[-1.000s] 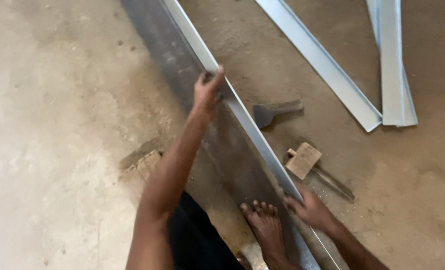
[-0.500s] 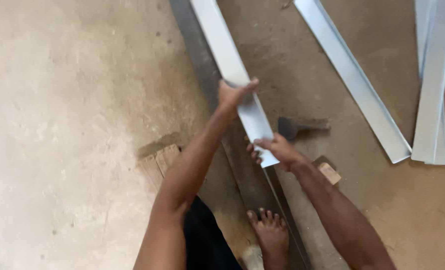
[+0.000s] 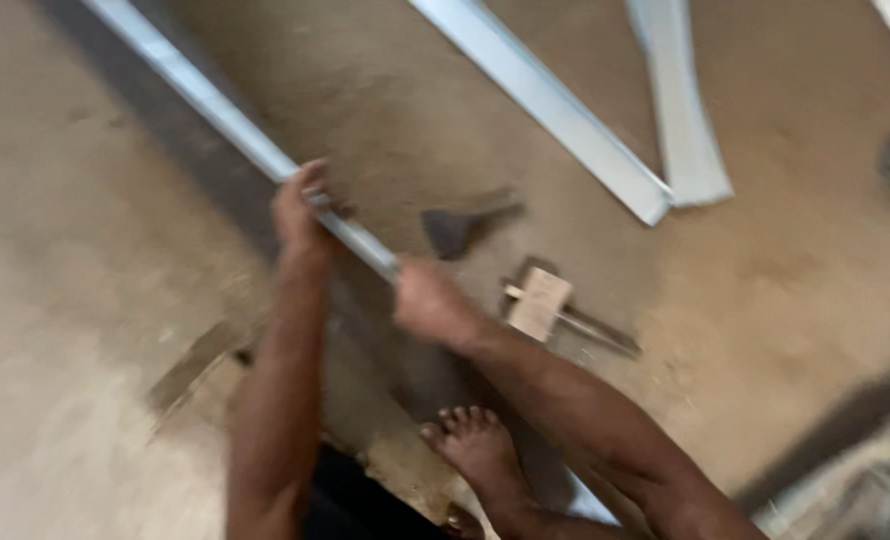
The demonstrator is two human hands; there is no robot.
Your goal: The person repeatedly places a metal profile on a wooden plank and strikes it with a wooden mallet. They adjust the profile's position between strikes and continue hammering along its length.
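I have both hands on the long metal strip (image 3: 227, 118), a pale, narrow length that runs from the top left corner down toward the middle of the view. My left hand (image 3: 300, 208) is closed around it higher up, fingers wrapped over its edge. My right hand (image 3: 427, 300) is closed on its lower part, just below the left, so the two hands sit near each other along the same piece. The strip lies over a dark band on the floor (image 3: 85, 300) (the view is blurred, so I cannot tell whether the strip rests on that band or is lifted off it).

My bare foot (image 3: 477, 447) is planted below my hands, toes pointing up toward them, between my two forearms.

Just right of my hands a dark flat-bladed tool (image 3: 462, 226) lies on the floor, and below it a mallet (image 3: 539, 302) with a pale wooden block head and a thin handle trailing off to the right. Both are close to my right hand but not touching it.

Further up and to the right, well apart from me, two more metal strips (image 3: 605, 150) lie on the floor, their lower ends meeting.
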